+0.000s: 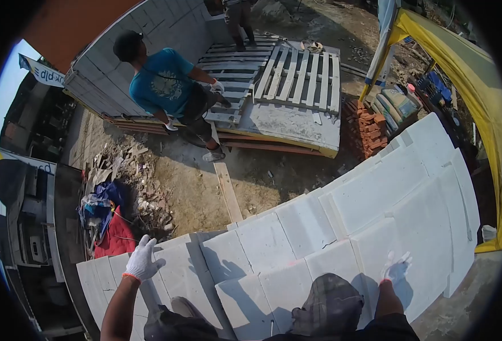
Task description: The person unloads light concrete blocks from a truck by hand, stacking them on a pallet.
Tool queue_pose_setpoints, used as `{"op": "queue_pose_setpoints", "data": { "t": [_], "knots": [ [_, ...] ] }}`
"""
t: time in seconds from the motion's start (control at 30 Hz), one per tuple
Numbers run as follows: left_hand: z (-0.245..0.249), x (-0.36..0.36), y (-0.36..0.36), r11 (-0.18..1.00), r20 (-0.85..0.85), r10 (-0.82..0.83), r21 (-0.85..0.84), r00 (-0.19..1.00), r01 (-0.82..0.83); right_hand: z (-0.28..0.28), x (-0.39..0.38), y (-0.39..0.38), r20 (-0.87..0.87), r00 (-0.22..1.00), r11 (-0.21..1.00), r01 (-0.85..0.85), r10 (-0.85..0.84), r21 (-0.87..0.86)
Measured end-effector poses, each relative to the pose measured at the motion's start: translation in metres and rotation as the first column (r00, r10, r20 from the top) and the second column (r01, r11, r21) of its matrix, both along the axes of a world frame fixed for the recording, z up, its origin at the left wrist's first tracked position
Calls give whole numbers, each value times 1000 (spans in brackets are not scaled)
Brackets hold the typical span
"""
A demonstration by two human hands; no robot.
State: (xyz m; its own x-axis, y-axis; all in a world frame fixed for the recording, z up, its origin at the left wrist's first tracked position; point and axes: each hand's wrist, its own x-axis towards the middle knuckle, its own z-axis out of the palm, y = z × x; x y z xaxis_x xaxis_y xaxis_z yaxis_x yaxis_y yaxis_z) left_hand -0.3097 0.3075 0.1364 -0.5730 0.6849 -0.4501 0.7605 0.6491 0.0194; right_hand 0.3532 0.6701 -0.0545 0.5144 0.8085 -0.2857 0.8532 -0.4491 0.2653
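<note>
My left hand (143,261), in a white glove, is raised over the left end of a stack of pale grey blocks (299,227). Its fingers are apart and nothing is in them. On the right, my right hand (396,268), also gloved, stretches its spread fingers above or on a wide block top (427,238); whether it touches cannot be made out. My knee (333,298) and one shoe (185,307) show at the bottom, over the blocks. The block tops sit at uneven heights, with a step between rows.
A person in a blue shirt (165,82) stands by a truck bed (296,128) carrying wooden pallets (302,77). Behind, another person's legs (238,23) show. A plank (227,190) leads towards the stack. Orange bricks (370,133), rubble (143,187) and a yellow tarp (461,62) lie around.
</note>
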Motion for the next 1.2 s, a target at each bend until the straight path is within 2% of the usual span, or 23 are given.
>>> {"op": "queue_pose_setpoints", "data": {
  "t": [0.07, 0.13, 0.17, 0.2, 0.3, 0.33, 0.37, 0.53, 0.57, 0.67, 0.73, 0.77, 0.87, 0.93, 1.0, 1.07, 1.2],
  "knots": [
    [27, 27, 25, 998, -27, 60, -23, 998, -61, -7, -6, -6, -122, 990, 994, -77, 68, -75],
    [51, 66, 60, 970, 37, 235, -67, 971, -232, -3, -8, -18, -249, 958, 976, -180, 144, -126],
    [31, 67, 42, 985, 13, 172, 30, 985, -172, -1, -6, -23, -295, 940, 965, -221, 173, -140],
    [33, 85, 54, 979, 24, 201, 23, 979, -201, 1, -6, -32, -332, 923, 955, -256, 194, -152],
    [62, 149, 112, 960, 176, 211, -225, 962, -169, 6, 3, -20, -412, 855, 908, -398, 316, -130],
    [57, 168, 115, 973, 219, 162, -199, 962, -118, 9, 11, -16, -417, 827, 881, -458, 376, -114],
    [71, 192, 140, 962, 277, 209, -230, 938, -147, 12, 18, -4, -434, 793, 855, -510, 427, -90],
    [75, 267, 153, 997, 396, 57, 24, 916, -72, 14, 23, 35, -488, 650, 734, -678, 583, -26],
    [75, 270, 141, 996, 381, 67, 22, 922, -82, 13, 22, 34, -485, 641, 727, -687, 595, -16],
    [42, 269, 91, 975, 421, 105, 136, 901, -177, 6, 13, 36, -472, 610, 696, -718, 636, 10],
    [14, 261, 40, 948, 304, 240, 130, 922, -290, 3, 7, 37, -465, 576, 659, -752, 673, 22],
    [5, 258, 19, 916, 304, 362, 59, 881, -397, 2, 3, 38, -458, 550, 628, -778, 698, 22],
    [-56, 267, -71, 753, 133, 623, 166, 771, -637, -7, -23, 44, -454, 471, 542, -840, 756, 31],
    [-98, 293, -117, 668, -42, 734, 220, 678, -711, -11, -41, 42, -444, 445, 500, -866, 778, 8],
    [-114, 334, -135, 544, -99, 839, 113, 536, -831, -13, -62, 41, -433, 418, 455, -890, 799, -18],
    [-153, 378, -159, 559, -125, 829, 155, 545, -815, -14, -80, 41, -421, 402, 420, -906, 813, -54],
    [-175, 388, -166, 527, -121, 850, 221, 513, -821, -14, -100, 45, -404, 385, 365, -922, 830, -128]
  ]
}}
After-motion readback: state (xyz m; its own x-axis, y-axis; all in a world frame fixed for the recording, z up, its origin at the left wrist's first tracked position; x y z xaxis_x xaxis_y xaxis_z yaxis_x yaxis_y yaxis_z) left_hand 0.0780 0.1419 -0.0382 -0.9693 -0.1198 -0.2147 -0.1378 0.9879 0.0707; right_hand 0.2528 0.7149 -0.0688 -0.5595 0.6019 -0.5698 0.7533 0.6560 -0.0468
